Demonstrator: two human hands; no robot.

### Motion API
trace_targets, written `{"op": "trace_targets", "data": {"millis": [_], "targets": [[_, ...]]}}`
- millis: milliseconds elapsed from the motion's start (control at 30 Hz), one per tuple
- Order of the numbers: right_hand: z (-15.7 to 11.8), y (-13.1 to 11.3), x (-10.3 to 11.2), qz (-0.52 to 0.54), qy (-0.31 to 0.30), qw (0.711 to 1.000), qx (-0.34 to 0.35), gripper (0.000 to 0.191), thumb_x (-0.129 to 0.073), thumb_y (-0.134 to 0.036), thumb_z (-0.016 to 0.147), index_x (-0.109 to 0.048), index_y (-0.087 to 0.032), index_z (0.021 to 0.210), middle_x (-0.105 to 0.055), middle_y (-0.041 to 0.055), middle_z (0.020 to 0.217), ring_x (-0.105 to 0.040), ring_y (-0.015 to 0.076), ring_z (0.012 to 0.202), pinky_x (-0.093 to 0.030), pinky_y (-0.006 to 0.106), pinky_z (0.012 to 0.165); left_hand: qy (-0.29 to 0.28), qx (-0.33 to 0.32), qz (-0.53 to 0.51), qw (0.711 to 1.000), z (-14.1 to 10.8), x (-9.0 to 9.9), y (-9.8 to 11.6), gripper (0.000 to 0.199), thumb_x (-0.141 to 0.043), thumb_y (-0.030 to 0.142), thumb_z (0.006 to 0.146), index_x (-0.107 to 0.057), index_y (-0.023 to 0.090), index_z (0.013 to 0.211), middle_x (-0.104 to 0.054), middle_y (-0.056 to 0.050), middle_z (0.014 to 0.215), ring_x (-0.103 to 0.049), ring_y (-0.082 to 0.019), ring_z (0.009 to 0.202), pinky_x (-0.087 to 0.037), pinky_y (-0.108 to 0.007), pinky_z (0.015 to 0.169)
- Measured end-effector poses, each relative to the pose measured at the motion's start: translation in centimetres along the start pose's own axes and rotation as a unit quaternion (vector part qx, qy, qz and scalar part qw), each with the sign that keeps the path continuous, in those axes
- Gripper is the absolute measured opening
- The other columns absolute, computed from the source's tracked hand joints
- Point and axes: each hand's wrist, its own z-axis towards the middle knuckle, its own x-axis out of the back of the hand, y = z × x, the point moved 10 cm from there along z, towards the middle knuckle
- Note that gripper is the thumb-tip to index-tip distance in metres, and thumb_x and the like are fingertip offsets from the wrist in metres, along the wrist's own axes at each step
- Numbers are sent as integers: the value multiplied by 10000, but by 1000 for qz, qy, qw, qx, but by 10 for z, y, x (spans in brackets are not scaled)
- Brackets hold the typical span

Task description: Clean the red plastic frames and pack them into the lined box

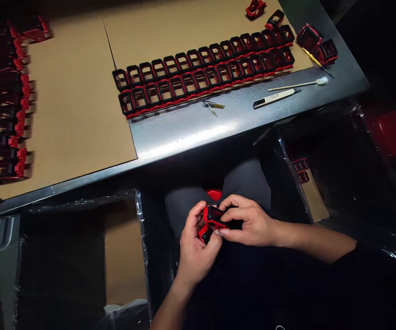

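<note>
A small red-and-black plastic housing (214, 217) is held above my lap, between both hands. My left hand (199, 243) grips it from the left and below, with the thumb along its lower edge. From the right, my right hand (244, 220) closes its fingers on the upper and right side of the same housing. Part of the piece is hidden behind the fingers. On the bench beyond stand two long rows of similar black-framed red housings (203, 79).
Cardboard (77, 101) covers part of the metal bench (184, 137). More housings (5, 114) are stacked at the left. A cutter knife (275, 98), a cotton swab (297, 85), a yellow-handled tool (311, 57) and nail clippers (214, 105) lie there. Plastic-lined boxes (125, 256) flank my legs.
</note>
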Motion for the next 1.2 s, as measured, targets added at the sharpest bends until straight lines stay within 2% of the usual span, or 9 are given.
{"op": "trace_targets", "data": {"millis": [167,300,433,633,833,900,967,1100,1200], "targets": [[-1,22,-8,130,-37,988,-74,209,-817,-324,779,-719,-169,881,-712,90,1017,-701,190,935,-554,331,852,16,-43,25,999,1,10,12,475,-693,254,809,-592,201,1270,-711,-73,1071,-713,-165,817,-606,-271,729],[0,32,-19,194,-67,975,-86,217,-815,-290,785,-706,-169,928,-735,94,1058,-702,202,1005,-542,365,915,44,-86,69,993,0,15,17,439,-740,306,807,-615,203,1216,-704,-69,1071,-677,-131,709,-606,-287,722],[1,30,-23,207,-72,974,-52,212,-790,-249,810,-684,-166,973,-733,117,1130,-694,214,1085,-536,402,969,51,-134,133,981,-3,14,23,494,-752,315,815,-582,212,1268,-698,-75,1087,-688,-150,766,-609,-315,767],[4,16,-17,132,-49,990,14,114,-716,-177,852,-670,-168,956,-717,132,1177,-693,203,1096,-562,375,952,31,-236,174,956,-7,5,48,394,-713,224,833,-613,222,1215,-686,-69,1076,-701,-184,919,-606,-281,755],[6,9,-15,82,-43,995,47,154,-671,-103,844,-673,-180,977,-710,125,1164,-682,207,1108,-564,379,956,33,-259,172,950,-7,6,55,363,-722,199,810,-636,213,1163,-709,-75,1062,-712,-210,953,-620,-329,800],[6,16,-13,117,-33,992,15,244,-697,-107,817,-658,-187,1044,-696,124,1204,-681,204,1096,-569,378,941,40,-260,154,953,-7,9,51,352,-717,179,806,-634,211,1147,-716,-78,1069,-710,-211,979,-617,-343,830],[5,33,-18,228,-43,970,-79,424,-743,-144,792,-599,-203,1186,-659,129,1277,-695,173,1017,-592,337,859,61,-241,112,962,-7,16,42,341,-711,181,810,-621,206,1138,-721,-85,1088,-708,-217,1012,-608,-370,872],[-2,54,-43,455,-81,848,-258,620,-851,-224,717,-545,-197,1256,-640,133,1287,-684,98,859,-588,261,778,97,-167,-15,981,-4,27,18,287,-714,263,830,-605,203,1089,-732,-87,1092,-716,-224,1024,-589,-385,903],[0,58,-43,469,-61,830,-296,505,-895,-248,671,-629,-164,1093,-709,60,1077,-671,70,755,-584,222,738,85,-94,-109,986,0,26,1,271,-729,359,829,-581,199,991,-743,-87,1046,-733,-228,942,-597,-352,807]]}}
